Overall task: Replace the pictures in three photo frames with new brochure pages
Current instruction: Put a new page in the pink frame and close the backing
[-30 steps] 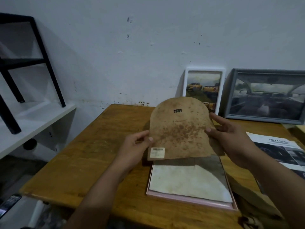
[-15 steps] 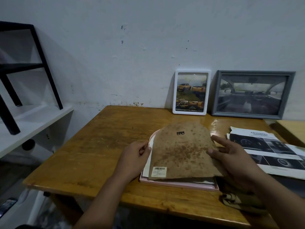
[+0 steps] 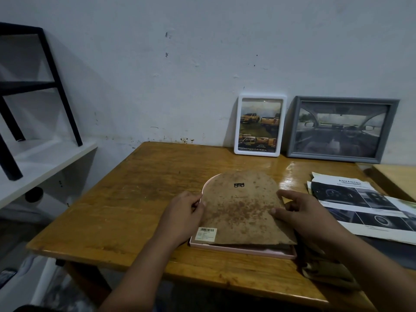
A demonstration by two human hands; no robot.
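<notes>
A brown arched backing board [image 3: 243,208] with a barcode label lies nearly flat on a pink arched frame [image 3: 242,249] that sits face down on the wooden table [image 3: 135,194]. My left hand [image 3: 184,218] holds the board's left edge with curled fingers. My right hand [image 3: 299,212] pinches its right edge between thumb and fingers. A white frame [image 3: 260,124] with a pickup-truck page and a grey frame [image 3: 342,129] with a car-interior page lean on the wall. Brochure pages [image 3: 364,203] lie at the right.
A white shelf [image 3: 40,163] with a black metal stand [image 3: 60,86] is at the left. A second lighter table [image 3: 396,181] adjoins at the right. A folded olive cloth [image 3: 326,271] lies by the table's front right edge.
Both hands have lowered the backing board from upright in the air down onto the pink frame. It now covers the paper that lay in the frame.
</notes>
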